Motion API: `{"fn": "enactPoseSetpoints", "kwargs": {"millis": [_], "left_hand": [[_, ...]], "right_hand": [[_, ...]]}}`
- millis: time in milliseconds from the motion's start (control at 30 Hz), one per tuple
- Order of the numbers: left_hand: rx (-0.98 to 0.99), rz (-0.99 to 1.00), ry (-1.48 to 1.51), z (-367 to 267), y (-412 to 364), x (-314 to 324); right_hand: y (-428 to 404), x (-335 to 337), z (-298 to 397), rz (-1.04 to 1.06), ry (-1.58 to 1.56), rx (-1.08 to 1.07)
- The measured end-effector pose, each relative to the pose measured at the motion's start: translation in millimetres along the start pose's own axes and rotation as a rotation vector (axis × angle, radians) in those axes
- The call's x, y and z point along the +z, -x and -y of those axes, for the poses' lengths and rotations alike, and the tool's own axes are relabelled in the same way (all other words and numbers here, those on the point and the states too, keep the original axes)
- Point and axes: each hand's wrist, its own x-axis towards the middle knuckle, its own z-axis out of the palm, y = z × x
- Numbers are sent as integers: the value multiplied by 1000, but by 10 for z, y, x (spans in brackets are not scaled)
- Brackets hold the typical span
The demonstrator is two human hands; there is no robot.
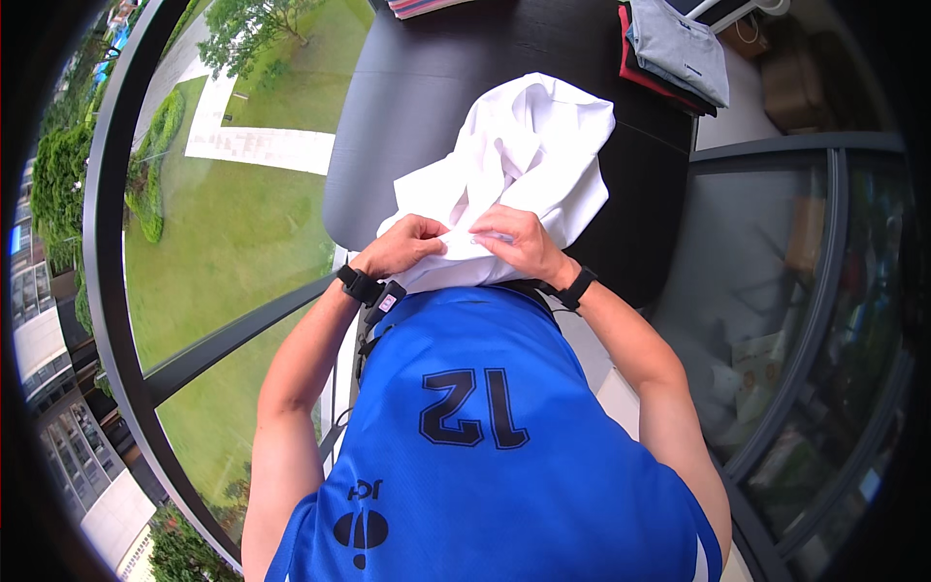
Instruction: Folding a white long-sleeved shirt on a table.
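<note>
A crumpled white garment [534, 160], possibly a shirt, lies on the dark tabletop and hangs over its near edge towards my body. My left hand [409, 244] pinches the near part of the cloth between thumb and fingers. Just to its right, my right hand [520, 236] grips the same stretch with thumb and forefinger. What looks like a small button [473, 241] shows at the right fingertips. Folds hide the rest of the garment's shape.
Folded clothes [676, 58], grey on top with red and dark ones below, are stacked at the far right of the black table [414, 87]. Another striped folded cloth [429, 7] sits at the far edge. A framed window [240, 233] borders the left; glass panels [749, 305] stand right.
</note>
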Motion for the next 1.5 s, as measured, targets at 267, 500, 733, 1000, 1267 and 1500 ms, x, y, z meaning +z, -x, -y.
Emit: {"fn": "enactPoseSetpoints", "kwargs": {"millis": [267, 500, 733, 1000, 1267, 1500], "left_hand": [[36, -147, 33, 54, -29, 48], [-39, -214, -1, -85, 53, 121], [-33, -151, 217, -78, 77, 139], [-87, -41, 600, -63, 65, 106], [-103, 4, 649, -21, 43, 69], [-81, 36, 732, -41, 28, 128]], "right_hand": [[18, -7, 80, 48, 334, -146], [32, 86, 153, 9, 480, -175], [48, 83, 164, -103, 384, -174], [73, 144, 153, -192, 590, -363], [42, 182, 179, -215, 545, -399], [80, 234, 113, -214, 563, -408]]}}
